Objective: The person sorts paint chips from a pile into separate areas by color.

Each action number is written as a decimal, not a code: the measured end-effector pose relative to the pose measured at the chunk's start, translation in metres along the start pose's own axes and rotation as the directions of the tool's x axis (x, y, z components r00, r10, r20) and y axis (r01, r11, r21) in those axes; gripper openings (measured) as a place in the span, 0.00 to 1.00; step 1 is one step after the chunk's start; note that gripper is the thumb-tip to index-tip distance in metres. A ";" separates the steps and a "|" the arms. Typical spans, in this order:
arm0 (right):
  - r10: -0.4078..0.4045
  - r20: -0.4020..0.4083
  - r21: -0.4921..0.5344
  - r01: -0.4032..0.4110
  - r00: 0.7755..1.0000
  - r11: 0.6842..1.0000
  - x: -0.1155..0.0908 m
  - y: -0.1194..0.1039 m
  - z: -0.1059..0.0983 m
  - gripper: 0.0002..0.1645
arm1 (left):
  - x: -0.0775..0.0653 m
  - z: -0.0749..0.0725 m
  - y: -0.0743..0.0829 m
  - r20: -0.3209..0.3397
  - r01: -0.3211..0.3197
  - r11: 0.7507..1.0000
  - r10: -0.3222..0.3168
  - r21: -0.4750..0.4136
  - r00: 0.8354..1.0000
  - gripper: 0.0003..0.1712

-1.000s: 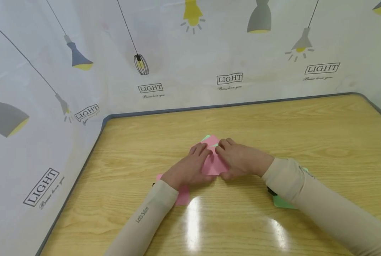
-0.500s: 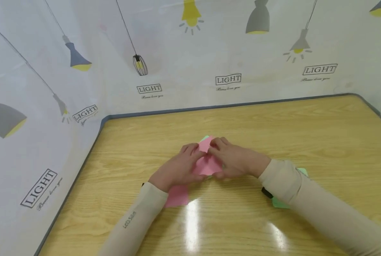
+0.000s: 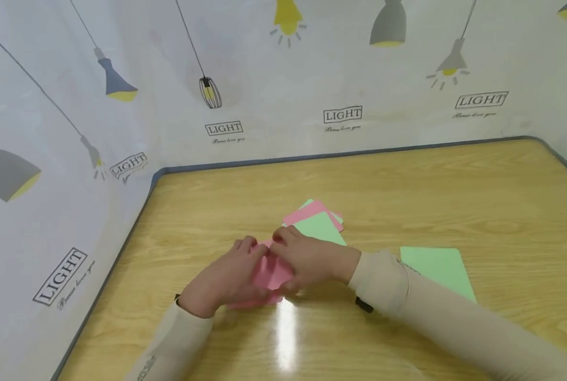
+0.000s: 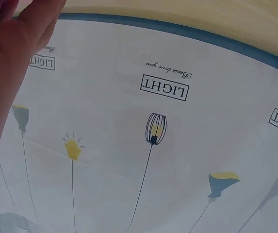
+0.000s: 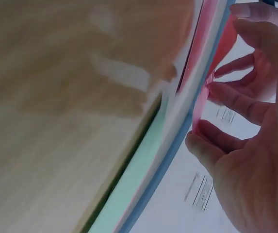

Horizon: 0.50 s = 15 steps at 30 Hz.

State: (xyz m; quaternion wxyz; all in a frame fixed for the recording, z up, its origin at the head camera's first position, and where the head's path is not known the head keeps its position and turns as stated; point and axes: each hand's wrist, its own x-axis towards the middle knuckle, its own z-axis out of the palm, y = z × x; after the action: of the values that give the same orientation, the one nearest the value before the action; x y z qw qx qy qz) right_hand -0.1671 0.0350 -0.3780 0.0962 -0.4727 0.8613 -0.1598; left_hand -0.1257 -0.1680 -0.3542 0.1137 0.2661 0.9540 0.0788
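Note:
A pink card [image 3: 273, 274] with a bowed surface is held between both hands, low over a pink pile [image 3: 245, 305] on the left of the table. My left hand [image 3: 226, 280] pinches its left side between thumb and fingers, and my right hand [image 3: 314, 259] pinches the right side. Seen edge-on in the right wrist view, the pink card [image 5: 200, 110] lies between the right thumb and fingertips. Behind the right hand is a fanned stack of pink and green cards, with a green card [image 3: 322, 228] on top. In the left wrist view only part of the left hand [image 4: 15, 58] shows.
A green pile [image 3: 438, 269] lies at the right, partly under the right sleeve. A wood-grain table [image 3: 431, 190] carries everything. White lamp-printed sheeting [image 3: 273, 90] stands around its back and sides. A black strap end [image 3: 364, 305] hangs below the right wrist.
Both hands lift the pink card off the middle stack and carry it left and nearer, over the pink pile. A green card now shows on top of the middle stack.

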 end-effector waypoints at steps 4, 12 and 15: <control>-0.038 0.011 -0.032 0.038 0.999 0.999 0.006 -0.009 0.008 0.44 | -0.004 0.000 0.003 0.053 0.064 0.998 -0.064 0.001 0.997 0.40; -0.068 0.044 -0.086 0.072 0.997 0.994 0.008 -0.016 0.013 0.27 | -0.005 0.004 0.000 0.035 0.032 0.999 -0.033 0.019 0.999 0.33; -0.056 0.063 -0.091 0.062 0.996 0.994 0.008 -0.017 0.013 0.26 | -0.005 0.006 -0.002 0.025 0.013 1.000 -0.013 0.005 1.000 0.31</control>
State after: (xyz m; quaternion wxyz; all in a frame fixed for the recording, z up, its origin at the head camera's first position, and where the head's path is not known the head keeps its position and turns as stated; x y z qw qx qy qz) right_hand -0.1539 0.0174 -0.3838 0.0954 -0.5065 0.8501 -0.1082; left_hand -0.1212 -0.1713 -0.3598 0.1253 0.2612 0.9544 0.0726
